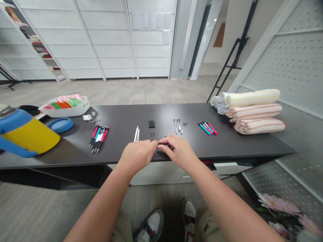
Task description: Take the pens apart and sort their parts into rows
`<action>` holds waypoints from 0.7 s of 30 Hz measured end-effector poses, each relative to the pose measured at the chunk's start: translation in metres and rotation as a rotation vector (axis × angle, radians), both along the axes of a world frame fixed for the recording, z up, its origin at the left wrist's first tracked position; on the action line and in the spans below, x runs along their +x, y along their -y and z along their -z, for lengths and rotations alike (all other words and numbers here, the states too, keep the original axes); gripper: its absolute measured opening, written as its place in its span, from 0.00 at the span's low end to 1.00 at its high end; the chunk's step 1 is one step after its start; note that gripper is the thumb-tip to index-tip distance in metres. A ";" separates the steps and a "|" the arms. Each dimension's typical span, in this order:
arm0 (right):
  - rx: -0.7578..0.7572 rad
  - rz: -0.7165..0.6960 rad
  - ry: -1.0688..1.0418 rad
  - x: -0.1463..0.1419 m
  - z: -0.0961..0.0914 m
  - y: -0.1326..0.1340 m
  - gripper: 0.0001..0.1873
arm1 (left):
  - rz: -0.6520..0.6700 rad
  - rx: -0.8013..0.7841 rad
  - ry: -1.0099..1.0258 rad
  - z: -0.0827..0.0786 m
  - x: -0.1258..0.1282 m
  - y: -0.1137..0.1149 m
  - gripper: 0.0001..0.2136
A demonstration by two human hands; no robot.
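Bare forearms (222,195), nearest the head camera, stretched over the front edge of a long, dark, flat-topped table (121,112). Left hand (138,154) and right hand (181,152) came together near that edge, fingers curled, pinching between them a slim, dark, rod-like piece (163,144); fingers covered much of it, so its full shape could not be told. Just beyond the left hand lay thin white sticks (136,133). Farther over the table, past the held piece, were short black tubes (151,124) side by side; beyond the right hand lay small white pieces (179,128), with slim turquoise and red barrels (204,129) to their right.
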State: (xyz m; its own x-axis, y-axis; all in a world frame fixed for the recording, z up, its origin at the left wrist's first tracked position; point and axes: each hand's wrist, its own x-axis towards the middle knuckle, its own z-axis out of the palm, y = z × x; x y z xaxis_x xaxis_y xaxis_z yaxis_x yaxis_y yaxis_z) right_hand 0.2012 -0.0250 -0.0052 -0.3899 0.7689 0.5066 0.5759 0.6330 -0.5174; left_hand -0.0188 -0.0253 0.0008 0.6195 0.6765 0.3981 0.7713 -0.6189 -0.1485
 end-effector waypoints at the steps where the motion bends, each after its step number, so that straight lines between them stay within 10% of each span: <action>1: 0.001 -0.003 -0.004 0.000 0.000 0.000 0.08 | -0.003 0.006 0.004 0.001 0.000 0.000 0.07; 21: 0.027 -0.031 -0.035 -0.002 -0.003 0.001 0.10 | -0.058 0.124 0.076 0.010 0.001 0.001 0.14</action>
